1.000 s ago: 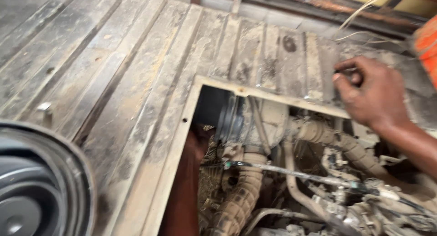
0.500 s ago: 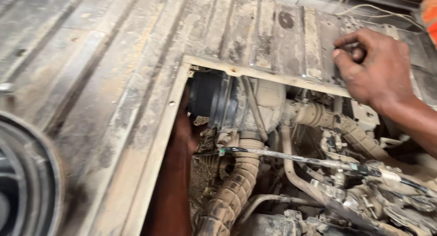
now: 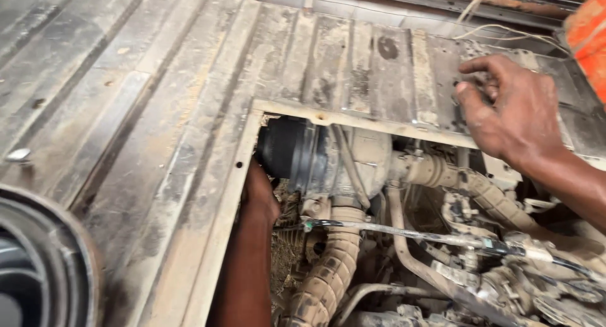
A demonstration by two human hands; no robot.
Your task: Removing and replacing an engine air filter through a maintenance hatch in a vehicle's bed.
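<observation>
My left hand (image 3: 260, 194) reaches down through a rectangular opening in a dirty ribbed metal floor (image 3: 158, 112). It rests against a black round housing (image 3: 287, 151) just under the opening's edge, and its fingers are hidden there. My right hand (image 3: 511, 112) lies on the floor panel beyond the far right edge of the opening. Its fingers are loosely spread and nothing shows in them. Below the housing a dusty corrugated hose (image 3: 325, 276) runs down, and a thin metal rod (image 3: 391, 227) crosses the engine bay.
A large round black ribbed part (image 3: 38, 264) sits at the bottom left on the floor. A small bolt (image 3: 19, 155) lies near it. An orange object (image 3: 587, 30) and loose wires (image 3: 505, 30) are at the top right. Pipes and fittings fill the bay's right side.
My right hand has gone from a closed fist to loosely spread fingers on the panel. My left arm has come further into the opening. The view has shifted right.
</observation>
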